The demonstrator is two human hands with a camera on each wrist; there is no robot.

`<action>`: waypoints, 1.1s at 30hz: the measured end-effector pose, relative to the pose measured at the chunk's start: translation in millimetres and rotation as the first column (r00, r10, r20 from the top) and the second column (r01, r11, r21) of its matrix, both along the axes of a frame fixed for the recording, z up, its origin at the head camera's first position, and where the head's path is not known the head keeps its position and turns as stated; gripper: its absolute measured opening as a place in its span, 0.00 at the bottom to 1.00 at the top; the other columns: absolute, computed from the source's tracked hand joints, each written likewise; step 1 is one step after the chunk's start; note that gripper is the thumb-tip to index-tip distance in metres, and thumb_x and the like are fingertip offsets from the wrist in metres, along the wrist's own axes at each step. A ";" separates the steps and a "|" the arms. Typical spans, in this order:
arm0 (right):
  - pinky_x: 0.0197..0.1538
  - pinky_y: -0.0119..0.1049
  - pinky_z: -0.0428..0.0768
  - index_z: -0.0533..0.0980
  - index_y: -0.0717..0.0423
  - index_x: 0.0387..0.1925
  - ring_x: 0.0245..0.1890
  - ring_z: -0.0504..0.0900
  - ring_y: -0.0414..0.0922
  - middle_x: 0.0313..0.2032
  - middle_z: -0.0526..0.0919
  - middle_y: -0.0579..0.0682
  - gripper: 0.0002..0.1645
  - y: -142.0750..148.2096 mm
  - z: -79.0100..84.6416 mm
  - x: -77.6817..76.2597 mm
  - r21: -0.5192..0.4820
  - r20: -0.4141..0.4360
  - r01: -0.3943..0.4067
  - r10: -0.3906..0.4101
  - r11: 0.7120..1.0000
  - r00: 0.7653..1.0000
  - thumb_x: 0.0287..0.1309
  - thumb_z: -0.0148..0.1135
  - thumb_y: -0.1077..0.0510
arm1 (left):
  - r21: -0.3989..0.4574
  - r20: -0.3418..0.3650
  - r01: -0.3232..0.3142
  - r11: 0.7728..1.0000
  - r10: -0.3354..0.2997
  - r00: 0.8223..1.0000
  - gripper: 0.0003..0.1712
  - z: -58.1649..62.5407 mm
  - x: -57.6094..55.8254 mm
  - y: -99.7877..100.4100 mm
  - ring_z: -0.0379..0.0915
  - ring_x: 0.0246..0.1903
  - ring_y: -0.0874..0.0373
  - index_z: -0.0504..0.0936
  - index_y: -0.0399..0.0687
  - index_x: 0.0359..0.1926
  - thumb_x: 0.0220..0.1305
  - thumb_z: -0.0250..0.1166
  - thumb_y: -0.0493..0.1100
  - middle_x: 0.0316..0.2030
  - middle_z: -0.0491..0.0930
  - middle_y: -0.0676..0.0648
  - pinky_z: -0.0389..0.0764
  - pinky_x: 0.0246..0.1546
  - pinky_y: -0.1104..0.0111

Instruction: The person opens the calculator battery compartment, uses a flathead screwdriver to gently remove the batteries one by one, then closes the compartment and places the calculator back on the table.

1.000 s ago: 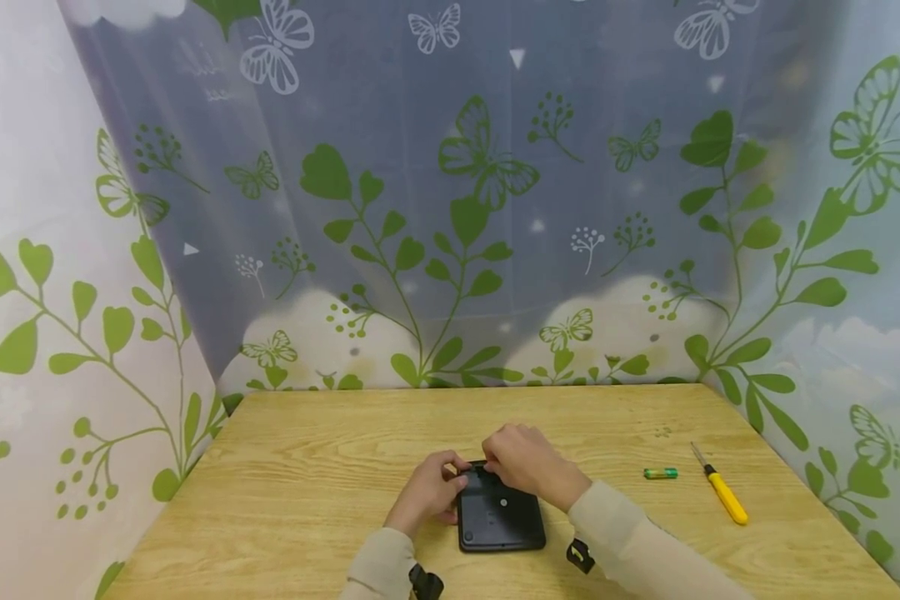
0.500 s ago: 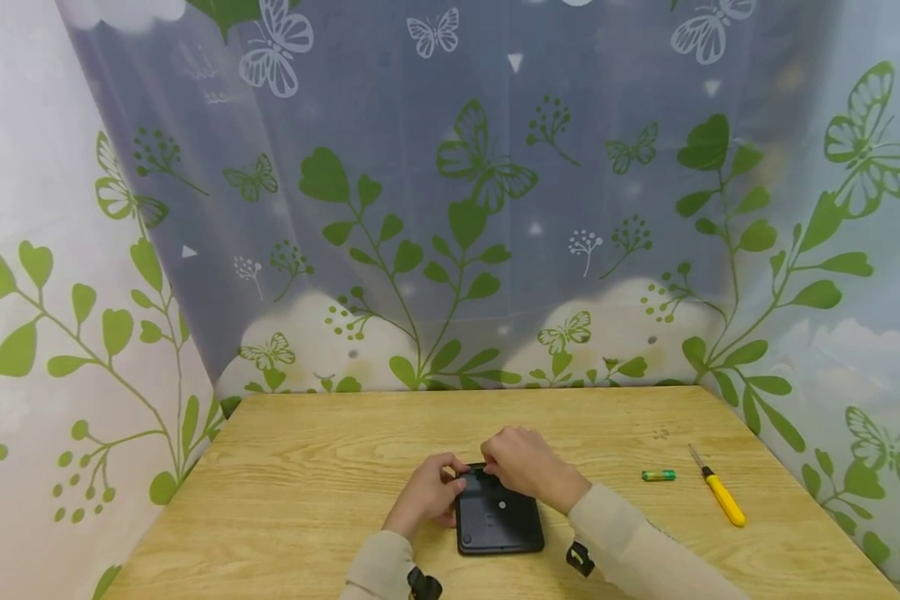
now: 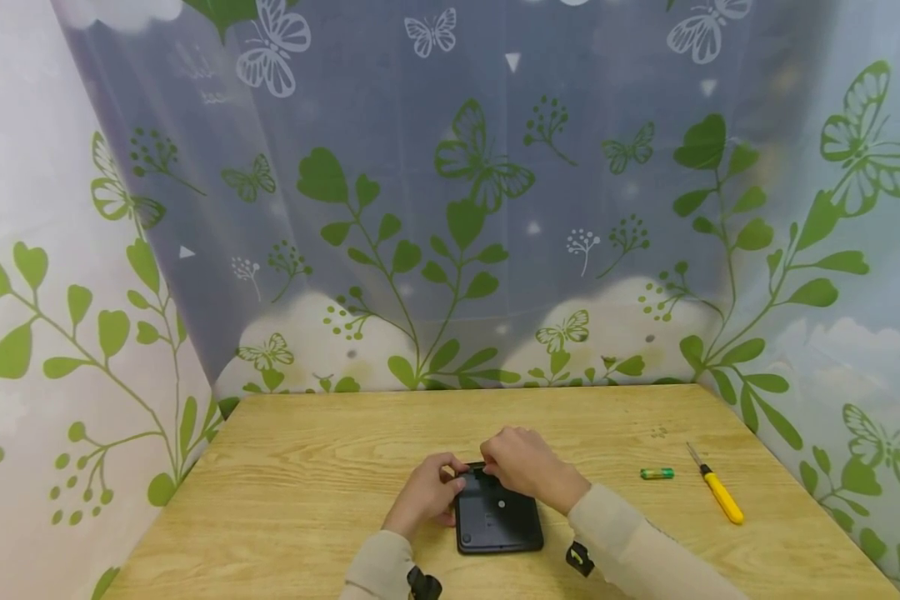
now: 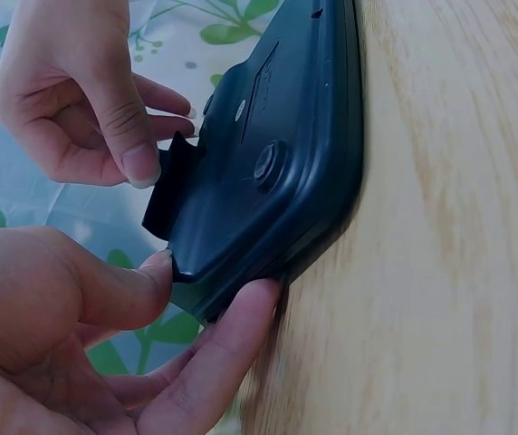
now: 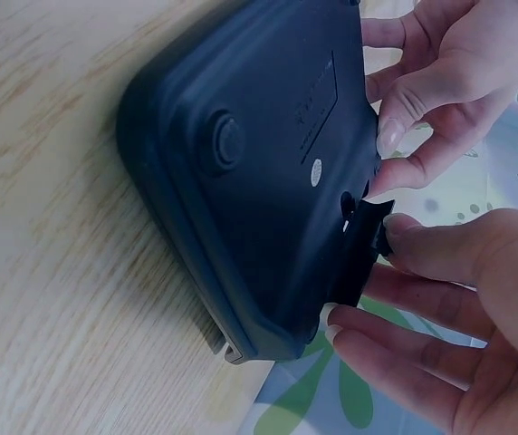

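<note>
A flat black device, like a desk calculator, lies back side up on the table, with round rubber feet showing. My left hand holds its far left corner, thumb on top and fingers against the edge. At the far edge my right hand pinches a small black battery cover between thumb and finger. In the left wrist view that cover stands tilted up from the back. The battery compartment is mostly hidden by the fingers and cover.
Right of the hands, a green battery lies on the wooden table. Beyond it rests a screwdriver with a yellow handle, its tip pointing away. A printed curtain hangs behind the table's far edge.
Both hands keep almost the same place on the device and its cover. The whole view shifts very slightly.
</note>
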State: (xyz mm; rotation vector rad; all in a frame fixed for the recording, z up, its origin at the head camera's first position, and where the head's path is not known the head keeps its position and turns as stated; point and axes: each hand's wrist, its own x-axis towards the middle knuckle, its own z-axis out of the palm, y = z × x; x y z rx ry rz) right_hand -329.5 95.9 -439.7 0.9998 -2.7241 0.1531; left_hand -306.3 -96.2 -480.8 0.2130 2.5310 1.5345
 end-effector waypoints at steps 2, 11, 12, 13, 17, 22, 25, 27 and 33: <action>0.23 0.30 0.72 0.82 0.49 0.24 0.20 0.75 0.38 0.21 0.82 0.44 0.11 0.2 0.4 0.4 -0.002 0.000 -0.005 0.005 1.000 1.000 0.61 0.73 0.57 | 0.001 0.000 0.001 1.000 -0.001 1.000 0.09 0.1 -0.1 -0.1 0.79 0.25 0.53 0.81 0.41 0.50 0.72 0.62 0.32 0.36 0.79 0.41 0.87 0.18 0.64; 0.23 0.31 0.73 0.82 0.49 0.24 0.21 0.76 0.38 0.21 0.82 0.44 0.10 0.2 1.6 2.1 -0.003 -0.003 -0.008 0.008 1.000 1.000 0.61 0.74 0.57 | 0.006 0.002 0.006 1.000 -0.006 1.000 0.08 0.8 0.6 -0.2 0.79 0.25 0.53 0.81 0.41 0.50 0.72 0.62 0.32 0.36 0.79 0.42 0.87 0.18 0.64; 0.23 0.31 0.73 0.82 0.49 0.24 0.21 0.76 0.38 0.21 0.82 0.43 0.10 0.1 1.8 2.2 -0.003 -0.002 -0.007 0.007 1.000 1.000 0.61 0.74 0.57 | 0.006 0.002 0.006 1.000 -0.006 1.000 0.08 1.0 0.8 -0.2 0.79 0.25 0.53 0.81 0.41 0.50 0.72 0.62 0.32 0.36 0.79 0.42 0.87 0.18 0.64; 0.23 0.30 0.72 0.82 0.49 0.24 0.20 0.75 0.38 0.21 0.82 0.43 0.10 0.1 1.9 2.3 -0.002 -0.002 -0.006 0.006 1.000 1.000 0.61 0.74 0.57 | 0.007 0.001 0.007 1.000 -0.007 1.000 0.08 1.2 0.9 -0.2 0.79 0.25 0.53 0.81 0.41 0.50 0.72 0.62 0.32 0.36 0.79 0.42 0.87 0.18 0.64; 0.23 0.30 0.72 0.82 0.49 0.24 0.20 0.74 0.37 0.21 0.82 0.43 0.10 0.4 1.6 2.1 -0.005 -0.003 -0.005 0.005 1.000 1.000 0.61 0.74 0.57 | 0.004 0.002 0.006 1.000 -0.006 1.000 0.09 1.6 0.8 0.1 0.79 0.25 0.53 0.81 0.41 0.50 0.72 0.62 0.32 0.36 0.79 0.42 0.87 0.18 0.64; 0.23 0.30 0.71 0.82 0.49 0.24 0.20 0.74 0.38 0.21 0.82 0.44 0.10 1.0 0.5 2.3 -0.017 0.008 -0.004 0.004 1.000 1.000 0.60 0.74 0.58 | 0.003 0.009 0.000 1.000 0.000 1.000 0.09 1.5 1.1 0.6 0.79 0.25 0.54 0.81 0.42 0.50 0.72 0.62 0.32 0.35 0.79 0.42 0.87 0.18 0.65; 0.23 0.30 0.71 0.82 0.49 0.24 0.20 0.75 0.38 0.21 0.82 0.44 0.10 1.5 0.2 2.7 -0.023 0.019 -0.003 0.003 1.000 1.000 0.60 0.74 0.58 | 0.003 0.017 -0.003 1.000 0.003 1.000 0.09 1.4 1.1 0.8 0.78 0.25 0.54 0.81 0.42 0.50 0.72 0.62 0.32 0.35 0.79 0.43 0.87 0.18 0.65; 0.23 0.30 0.71 0.82 0.49 0.24 0.20 0.74 0.38 0.22 0.82 0.44 0.10 1.7 0.1 2.8 -0.025 0.020 -0.004 0.005 1.000 1.000 0.60 0.74 0.58 | 0.001 0.020 -0.004 1.000 0.004 1.000 0.09 1.2 0.9 0.8 0.78 0.25 0.54 0.81 0.43 0.50 0.72 0.62 0.33 0.35 0.79 0.43 0.87 0.18 0.65; 0.24 0.29 0.72 0.81 0.48 0.24 0.21 0.75 0.37 0.22 0.82 0.42 0.11 2.1 1.0 2.5 -0.018 0.012 -0.016 0.016 1.000 1.000 0.60 0.74 0.57 | -0.003 0.023 -0.005 1.000 0.005 1.000 0.09 1.7 0.6 0.7 0.78 0.24 0.53 0.81 0.43 0.50 0.73 0.62 0.33 0.34 0.79 0.43 0.87 0.18 0.64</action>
